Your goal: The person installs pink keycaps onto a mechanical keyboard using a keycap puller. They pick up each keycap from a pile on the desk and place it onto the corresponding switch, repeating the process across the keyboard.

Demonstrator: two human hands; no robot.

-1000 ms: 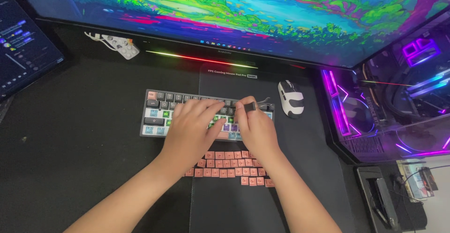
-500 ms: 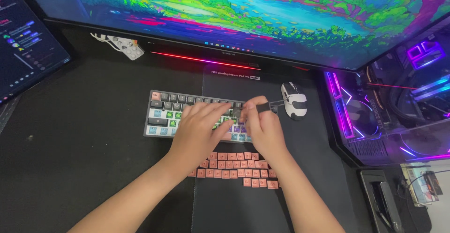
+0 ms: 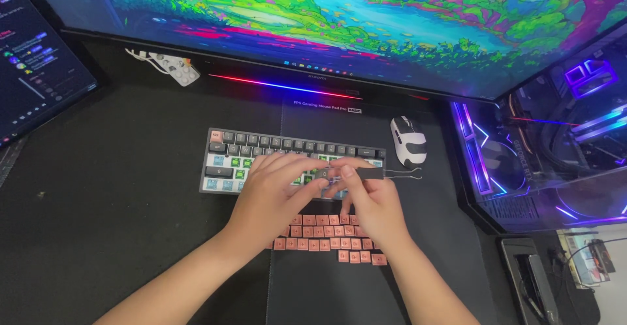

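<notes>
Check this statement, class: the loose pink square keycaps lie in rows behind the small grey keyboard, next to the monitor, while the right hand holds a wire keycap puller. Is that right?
Not quite. The head view shows the loose pink square keycaps in rows in front of the small grey keyboard, nearer the person, beneath the wrists. The right hand does hold the wire keycap puller.

You are at a home gaming desk, a personal computer setup rather than an office. A wide monitor fills the back with bright cartoon landscape art, and a second screen angles in at your left. On your right stands a glass-sided computer case glowing purple and blue. A black desk mat covers the surface, carrying a compact keyboard, a white mouse and rows of loose pink keycaps
</notes>
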